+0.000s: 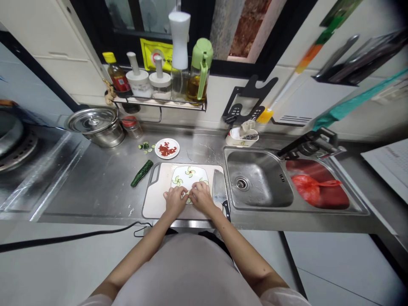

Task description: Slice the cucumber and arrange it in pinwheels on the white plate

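A white square plate [186,174] lies on the cutting board [154,200]. Thin cucumber slices form small pinwheels on it, one at the top [190,171] and one at the left [177,181]; a third, at the right, is partly covered by my fingers. My left hand [175,200] and my right hand [202,197] meet over the plate's near edge. Their fingertips are closed around cucumber slices [188,200] there, mostly hidden beneath them. To the right of the plate rests a kitchen knife [219,187], its black handle toward me.
Left of the board lies a cucumber piece [142,173]. Behind it are cucumber scraps [145,146] and a small plate [157,153] of chopped red bits. A lidded steel pot [105,135] stands back left. The sink [259,199], with a red bag [307,190] in its right basin, adjoins the board.
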`<action>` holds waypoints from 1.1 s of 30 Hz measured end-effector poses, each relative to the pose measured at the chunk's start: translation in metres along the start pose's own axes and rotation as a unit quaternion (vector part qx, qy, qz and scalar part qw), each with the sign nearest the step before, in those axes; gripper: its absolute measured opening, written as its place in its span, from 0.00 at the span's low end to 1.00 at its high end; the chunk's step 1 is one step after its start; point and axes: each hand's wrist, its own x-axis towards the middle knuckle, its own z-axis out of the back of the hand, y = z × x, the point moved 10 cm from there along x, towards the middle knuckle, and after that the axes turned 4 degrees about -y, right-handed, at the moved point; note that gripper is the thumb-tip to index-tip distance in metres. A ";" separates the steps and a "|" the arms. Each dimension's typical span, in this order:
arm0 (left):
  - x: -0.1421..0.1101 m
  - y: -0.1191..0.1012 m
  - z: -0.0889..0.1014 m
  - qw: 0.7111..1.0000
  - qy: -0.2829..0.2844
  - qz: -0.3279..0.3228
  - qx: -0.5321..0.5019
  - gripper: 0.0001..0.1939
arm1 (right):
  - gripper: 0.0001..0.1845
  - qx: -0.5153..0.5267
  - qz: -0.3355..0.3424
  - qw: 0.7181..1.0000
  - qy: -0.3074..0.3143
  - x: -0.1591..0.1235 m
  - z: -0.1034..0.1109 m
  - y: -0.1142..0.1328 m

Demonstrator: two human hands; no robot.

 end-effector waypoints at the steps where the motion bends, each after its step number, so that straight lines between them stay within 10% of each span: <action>1: 0.000 0.000 0.000 1.000 -0.001 0.000 -0.002 0.07 | 0.06 0.003 -0.002 1.000 -0.002 0.000 0.001 0.000; 14: -0.002 -0.006 0.023 0.995 -0.075 -0.003 -0.060 0.08 | 0.08 0.060 -0.045 0.994 -0.077 0.007 0.043 -0.014; 23: -0.009 -0.002 0.045 0.986 -0.144 -0.008 -0.087 0.08 | 0.08 0.059 -0.033 0.989 -0.134 0.071 0.083 -0.025; 33: -0.010 0.010 0.052 0.981 -0.166 0.006 -0.100 0.09 | 0.07 0.031 -0.056 0.996 -0.055 0.170 0.038 -0.022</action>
